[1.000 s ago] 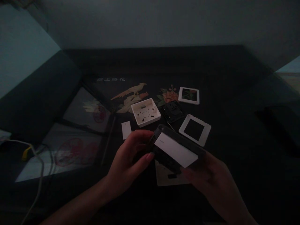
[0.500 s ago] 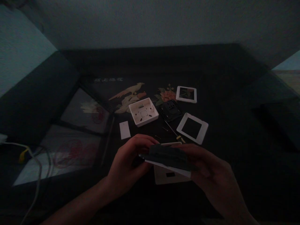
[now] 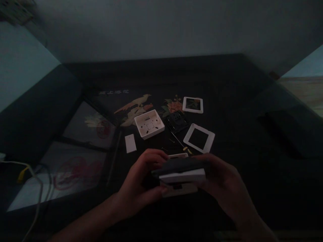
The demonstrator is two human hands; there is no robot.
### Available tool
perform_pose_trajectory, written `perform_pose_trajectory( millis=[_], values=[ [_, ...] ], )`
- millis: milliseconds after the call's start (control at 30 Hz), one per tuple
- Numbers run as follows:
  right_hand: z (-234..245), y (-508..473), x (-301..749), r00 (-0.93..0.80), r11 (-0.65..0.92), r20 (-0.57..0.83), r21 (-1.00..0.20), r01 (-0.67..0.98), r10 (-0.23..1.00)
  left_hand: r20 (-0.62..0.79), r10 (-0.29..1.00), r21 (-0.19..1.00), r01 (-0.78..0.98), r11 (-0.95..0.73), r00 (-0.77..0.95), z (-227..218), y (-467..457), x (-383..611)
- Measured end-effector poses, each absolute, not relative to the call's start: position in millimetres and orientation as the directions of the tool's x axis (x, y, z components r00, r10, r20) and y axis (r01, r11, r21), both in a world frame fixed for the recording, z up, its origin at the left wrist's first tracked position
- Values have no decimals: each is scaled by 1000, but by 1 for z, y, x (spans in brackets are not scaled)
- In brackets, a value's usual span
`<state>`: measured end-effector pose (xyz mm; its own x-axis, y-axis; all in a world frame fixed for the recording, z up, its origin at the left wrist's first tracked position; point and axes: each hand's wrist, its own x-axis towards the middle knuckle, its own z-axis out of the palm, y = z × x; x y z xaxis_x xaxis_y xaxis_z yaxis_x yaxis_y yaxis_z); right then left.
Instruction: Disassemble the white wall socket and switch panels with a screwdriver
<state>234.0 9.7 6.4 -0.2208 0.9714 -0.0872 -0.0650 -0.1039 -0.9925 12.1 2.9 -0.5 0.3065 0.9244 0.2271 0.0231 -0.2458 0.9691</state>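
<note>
The room is dim. My left hand (image 3: 141,183) and my right hand (image 3: 224,186) both grip a wall switch module (image 3: 180,169), dark on top with a white rocker face along its near edge. It is held flat, just above a white plate (image 3: 180,190) lying on the dark table (image 3: 252,188). My left fingers curl over the module's left end; my right fingers wrap its right end.
Beyond my hands lie a white back box (image 3: 148,123), a dark switch insert (image 3: 176,121), two white frames (image 3: 199,138) (image 3: 192,104), a small white rocker (image 3: 130,143), a screwdriver (image 3: 180,144) and small screws. Cables (image 3: 32,188) trail at the left edge.
The module has been turned from tilted with its white face up to lying flat, edge toward me. Both hands kept their hold. My view has shifted slightly.
</note>
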Motion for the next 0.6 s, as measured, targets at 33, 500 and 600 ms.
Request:
perform_pose_trajectory(
  millis=[33,500,600],
  values=[
    [5,11,238,-189,-129,-112,-989,-77,976,229,922,963,63,-261,311,2,7,10],
    [-1,25,268,253,-63,-188,-900,-431,949,228,786,570,575,-586,575,26,56,61],
    [-2,24,268,230,-40,-154,-899,-435,961,122,778,449,665,-597,616,27,61,73]
  ],
)
